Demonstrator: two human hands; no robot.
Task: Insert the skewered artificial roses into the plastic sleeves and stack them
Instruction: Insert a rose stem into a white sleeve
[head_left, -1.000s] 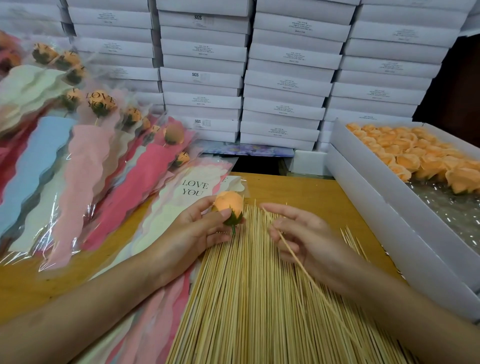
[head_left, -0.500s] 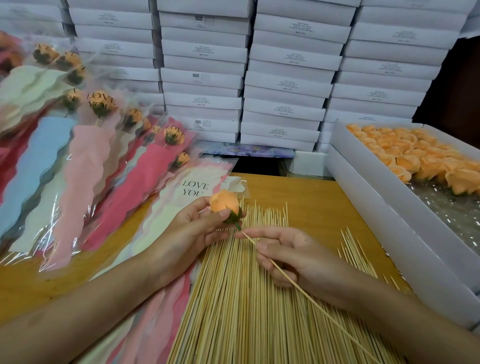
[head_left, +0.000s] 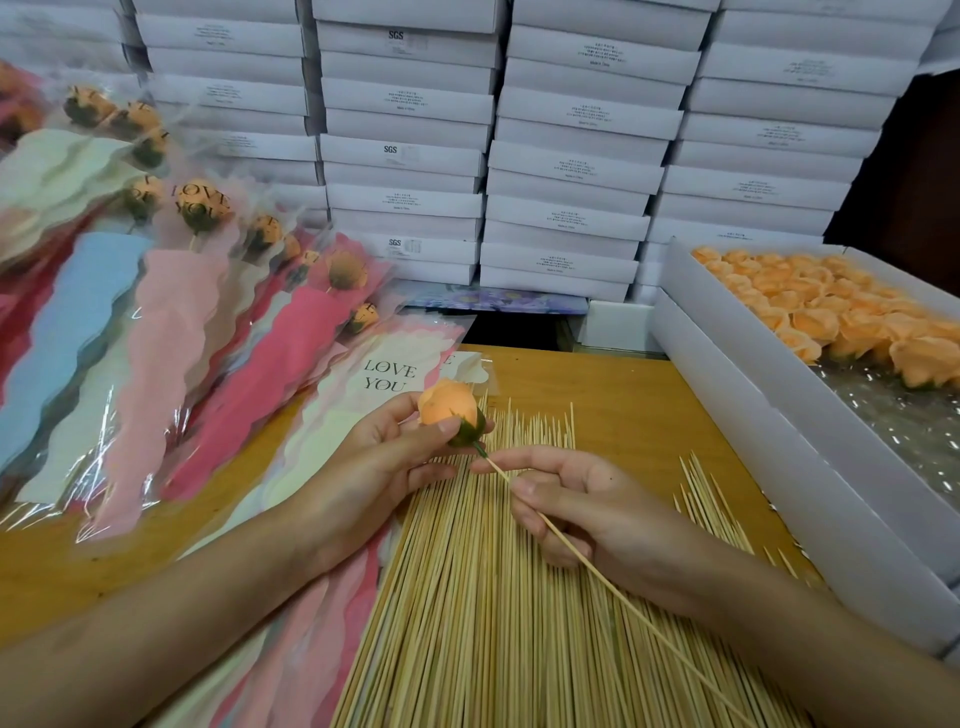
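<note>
**Head view: skewer tip has met the rose's base**

Far left, finished sleeved roses (head_left: 171, 322) lie stacked; beside them the empty sleeves (head_left: 363, 395) rest on the counter (head_left: 623, 395). My left hand (head_left: 384, 467) pinches the orange rose (head_left: 447, 405) between thumb and fingers (head_left: 400, 415), bloom up-left, green base pointing right. A second ago the skewer (head_left: 571, 545) was only being lifted off the skewer pile (head_left: 467, 597), apart from the flower; now its tip touches the green stub under the base. I judge the rose is being skewered, so sleeving has not begun. My right hand (head_left: 597, 504) holds the skewer, fingers curled round it just behind the tip. Right, the box (head_left: 779, 415) holds loose roses (head_left: 810, 312).
</note>
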